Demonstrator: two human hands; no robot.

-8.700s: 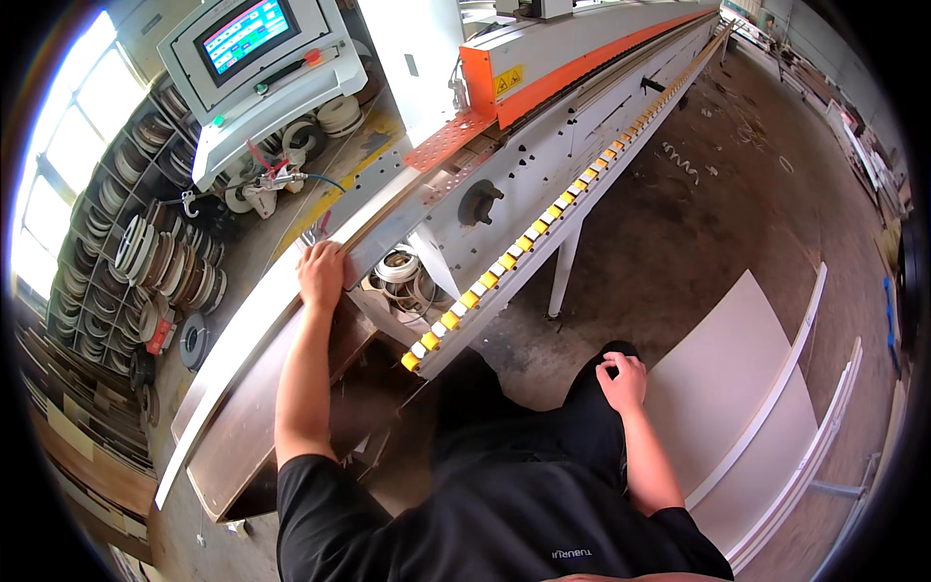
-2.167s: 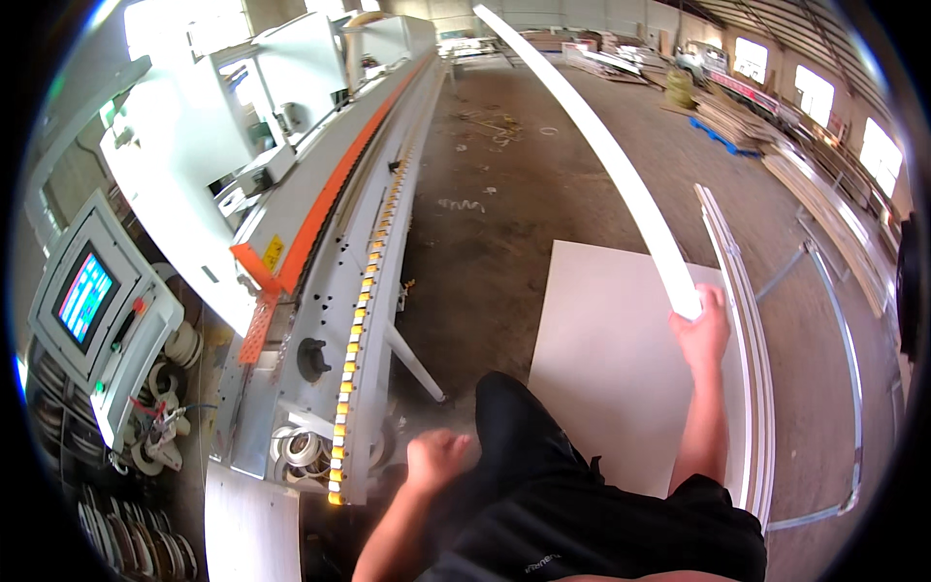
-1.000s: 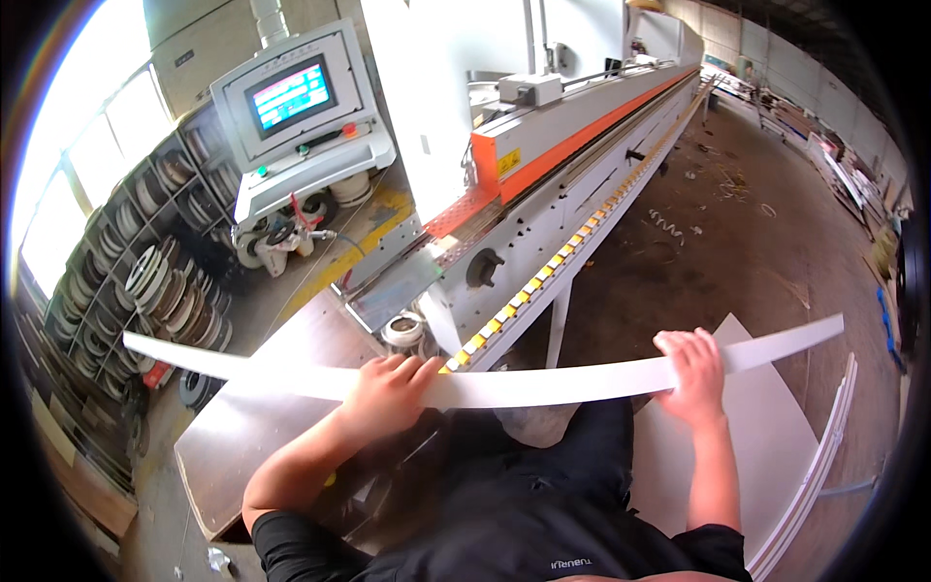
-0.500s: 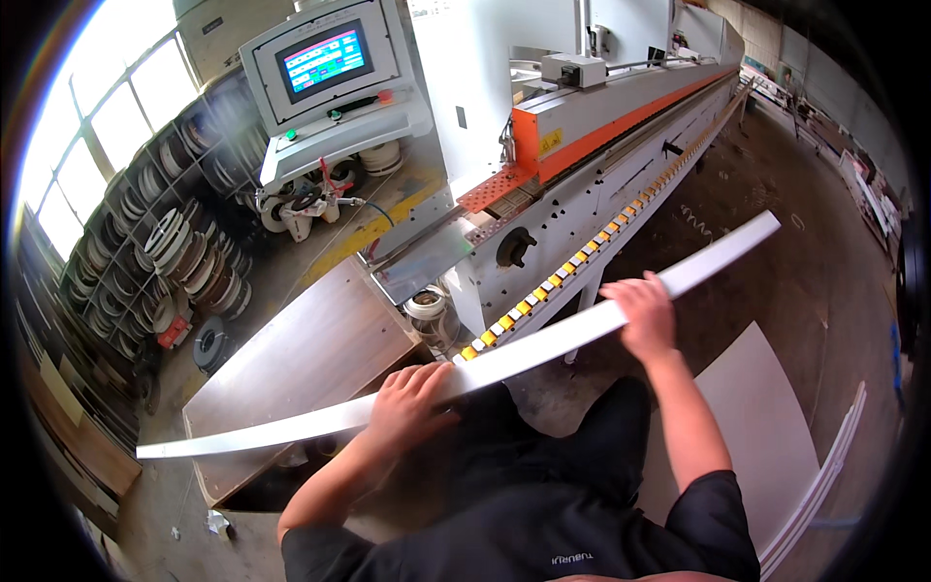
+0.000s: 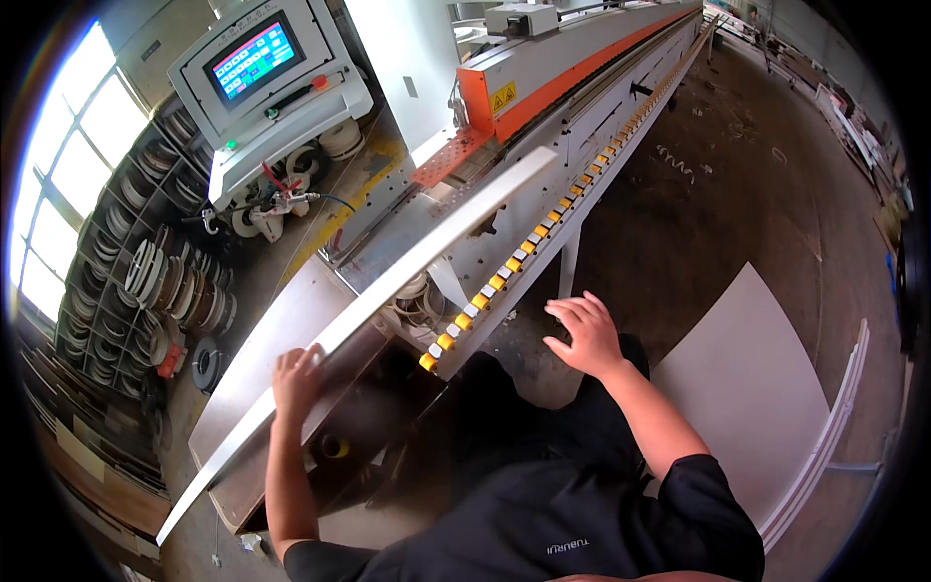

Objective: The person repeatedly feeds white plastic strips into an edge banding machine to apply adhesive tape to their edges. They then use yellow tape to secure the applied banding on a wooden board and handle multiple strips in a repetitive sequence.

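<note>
A long, narrow white panel strip (image 5: 427,255) slants from the lower left up toward the machine's infeed end. My left hand (image 5: 296,383) grips the strip along its near edge, fingers curled over it. Part of the strip lies across the wood-topped cabinet (image 5: 276,335), and its far end reaches over the machine bed. Off the strip, my right hand (image 5: 587,335) is open with fingers spread, holding nothing. It hovers to the right of the row of yellow and white rollers (image 5: 497,282).
An orange and grey edge-banding machine (image 5: 477,102) stretches away to the far right. Its control panel (image 5: 254,60) stands at the upper left. Rolls of edge band (image 5: 179,276) fill a rack by the window. A large pale panel (image 5: 747,388) and several white strips (image 5: 824,456) lean at my right.
The strip has swung from lying across my body to pointing along the machine. My right hand has let go of it and opened; my left hand has moved left, still gripping.
</note>
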